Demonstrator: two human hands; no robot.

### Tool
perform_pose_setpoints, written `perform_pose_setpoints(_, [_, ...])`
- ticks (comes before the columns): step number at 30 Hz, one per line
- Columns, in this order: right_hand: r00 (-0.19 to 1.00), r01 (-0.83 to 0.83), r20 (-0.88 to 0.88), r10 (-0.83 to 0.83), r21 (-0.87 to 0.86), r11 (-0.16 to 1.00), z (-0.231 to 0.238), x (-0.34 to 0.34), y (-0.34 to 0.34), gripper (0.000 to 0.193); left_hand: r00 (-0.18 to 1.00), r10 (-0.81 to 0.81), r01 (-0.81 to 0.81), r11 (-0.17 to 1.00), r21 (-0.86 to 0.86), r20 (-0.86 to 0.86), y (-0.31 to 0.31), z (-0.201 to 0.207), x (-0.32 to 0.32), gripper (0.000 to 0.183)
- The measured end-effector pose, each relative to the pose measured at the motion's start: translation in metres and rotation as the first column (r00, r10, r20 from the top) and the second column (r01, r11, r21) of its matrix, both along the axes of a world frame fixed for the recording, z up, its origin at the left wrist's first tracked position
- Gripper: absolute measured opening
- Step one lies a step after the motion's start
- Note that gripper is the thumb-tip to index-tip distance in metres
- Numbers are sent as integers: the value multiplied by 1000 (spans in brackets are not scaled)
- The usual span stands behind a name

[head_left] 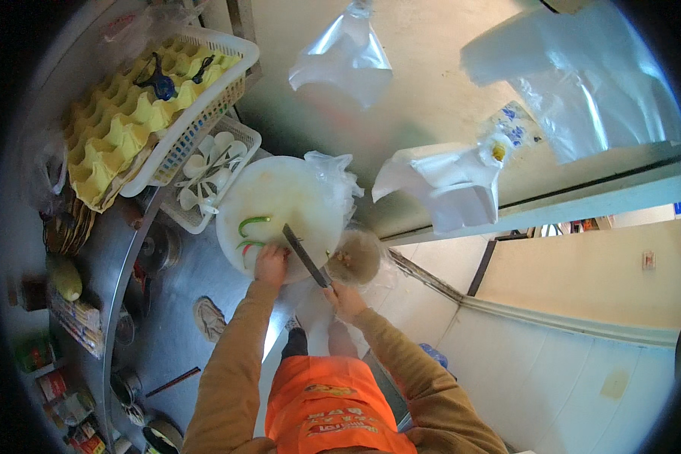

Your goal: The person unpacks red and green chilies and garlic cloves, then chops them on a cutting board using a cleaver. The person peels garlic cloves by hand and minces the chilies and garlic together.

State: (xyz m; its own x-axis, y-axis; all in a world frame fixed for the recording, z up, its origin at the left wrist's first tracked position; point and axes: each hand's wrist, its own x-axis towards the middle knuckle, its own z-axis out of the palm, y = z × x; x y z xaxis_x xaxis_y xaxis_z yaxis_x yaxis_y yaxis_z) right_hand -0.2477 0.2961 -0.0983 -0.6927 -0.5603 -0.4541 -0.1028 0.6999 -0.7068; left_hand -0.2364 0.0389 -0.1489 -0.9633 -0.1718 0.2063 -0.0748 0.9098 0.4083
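Note:
On a round white cutting board (280, 189), my left hand (271, 265) has its fingers bunched on a chili pepper, mostly hidden beneath them. A green chili (254, 221) lies curved just beyond that hand, and a bit of red shows beside the fingers. My right hand (346, 303) grips the handle of a kitchen knife (305, 256). Its dark blade slants across the board, with the tip beyond my left hand's fingertips. Close to the board's right edge stands a round container (358, 256) wrapped in clear plastic, with small pieces in it.
Left of the board, a white basket (198, 200) holds several white spoons. Above it sits a larger basket (238, 54) with yellow egg trays. A crumpled clear bag (339, 178) touches the board's far right. A cloth (209, 318) lies on the metal counter (175, 284). Plastic bags (446, 185) hang ahead.

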Motion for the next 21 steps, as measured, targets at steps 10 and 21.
perform_pose_setpoints(10, [787,616,95,-610,-75,784,21,65,40,33,993,-56,65,994,-84,107,12,0,-7,9])
perform_pose_setpoints(21, [929,350,-82,-360,-119,929,22,41,34,26,961,260,-258,966,30,-97,-73,28,-31,14])
